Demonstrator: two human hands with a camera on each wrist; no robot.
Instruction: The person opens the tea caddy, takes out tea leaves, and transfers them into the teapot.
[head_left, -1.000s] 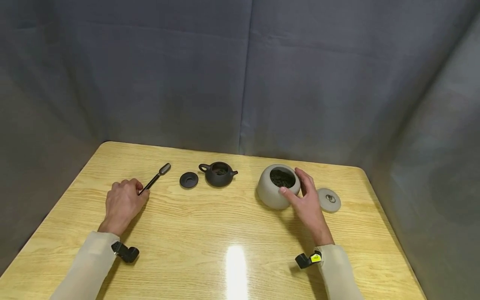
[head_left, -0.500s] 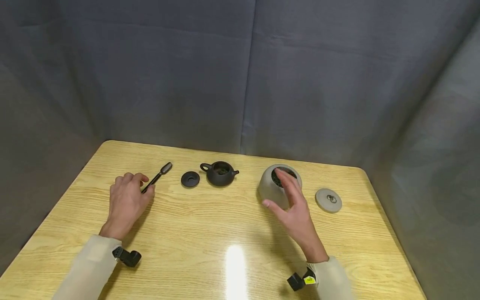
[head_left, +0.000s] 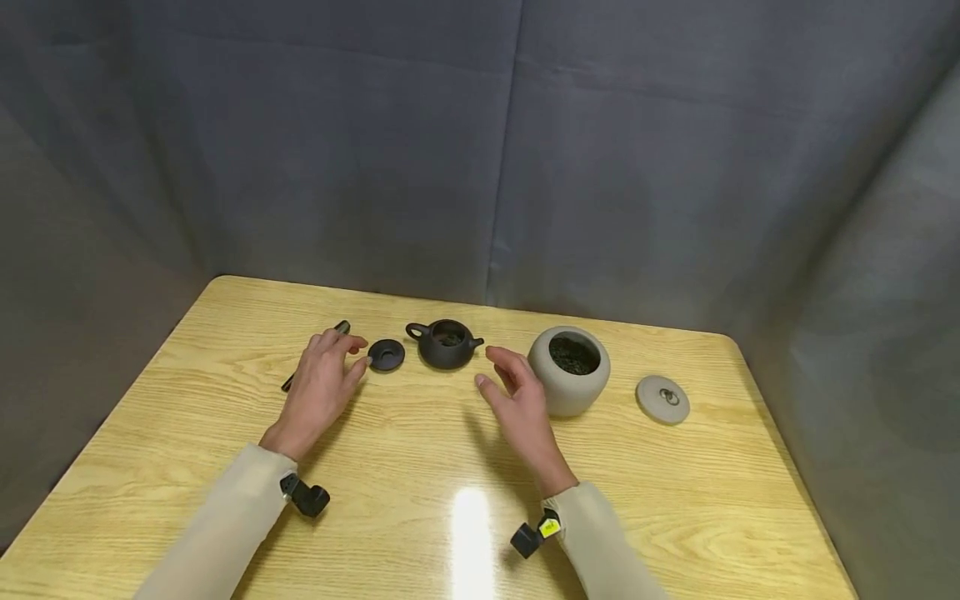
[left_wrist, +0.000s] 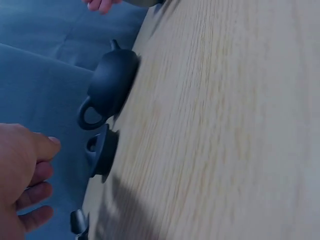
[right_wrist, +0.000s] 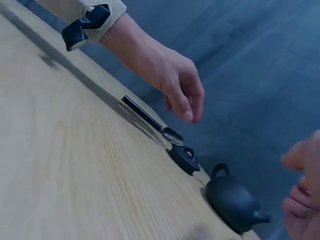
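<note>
My left hand (head_left: 321,386) hovers above the table, fingers loosely bent and holding nothing, just left of the dark teapot lid (head_left: 387,355). Under and behind it lies the black-handled tea scoop (right_wrist: 145,114), partly covered in the head view. The small dark teapot (head_left: 446,346) stands without its lid, its handle to the left and some dark leaves inside. My right hand (head_left: 523,414) is in the air right of the teapot's spout, with thumb and fingers apart and nothing between them. Close beside it stands the round grey jar (head_left: 570,387), uncovered and holding dark tea leaves.
The jar's grey lid (head_left: 663,400), with a ring on top, lies right of the jar. A wooden table (head_left: 405,500) carries everything. Grey curtains (head_left: 360,150) hang behind and at both sides. Each wrist wears a small black camera.
My left hand has let go of the tea scoop and moved right toward the teapot lid. My right hand has left the jar and moved left toward the teapot.
</note>
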